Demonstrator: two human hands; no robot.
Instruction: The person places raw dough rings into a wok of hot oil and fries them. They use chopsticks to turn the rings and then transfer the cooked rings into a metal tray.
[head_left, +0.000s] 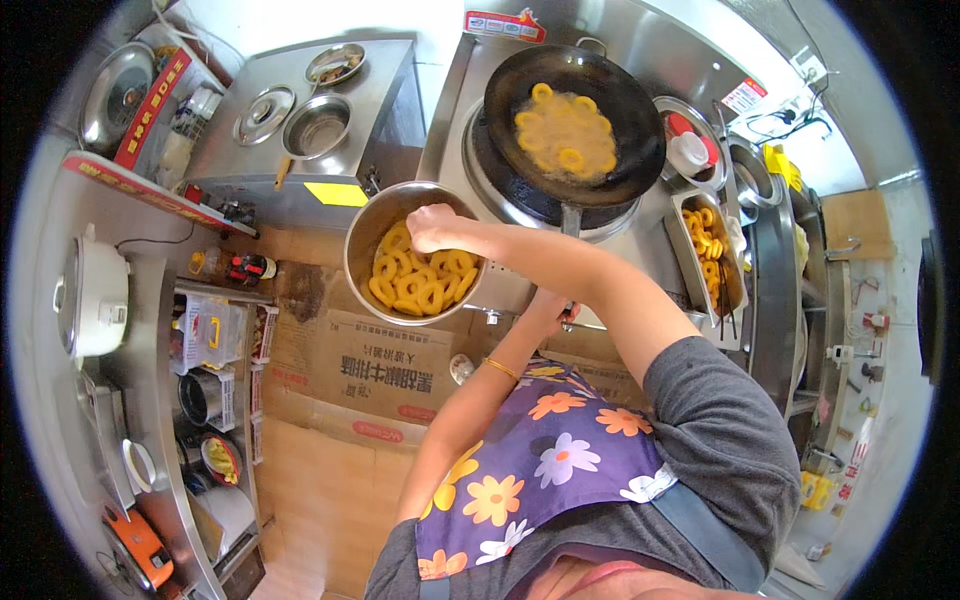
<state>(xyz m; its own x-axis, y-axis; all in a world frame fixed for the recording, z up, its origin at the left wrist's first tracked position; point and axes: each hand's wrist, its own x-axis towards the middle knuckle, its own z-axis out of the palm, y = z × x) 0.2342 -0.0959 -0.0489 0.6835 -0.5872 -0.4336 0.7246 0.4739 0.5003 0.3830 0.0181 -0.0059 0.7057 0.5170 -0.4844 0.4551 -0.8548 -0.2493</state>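
Observation:
My right hand (437, 227) reaches across into a deep steel pot (352, 264), just above yellow dough rings (410, 286). Its fingers are curled down and their tips are hidden, so whether they hold a ring cannot be told. My left hand (556, 309), below my right forearm, is closed around the handle (571, 220) of a black wok (637, 127). Part of that handle is hidden by the forearm. The wok rests tilted on the stove burner, and several rings float in bubbling oil (566, 139) inside it.
A steel tray (677, 217) of browned rings, with long chopsticks (724, 300), stands right of the wok. Behind it sits a basin (660, 105) with red-lidded containers. At left are a steel counter (247, 82) with a pan (317, 126), and shelves. Flattened cardboard (382, 367) covers the floor.

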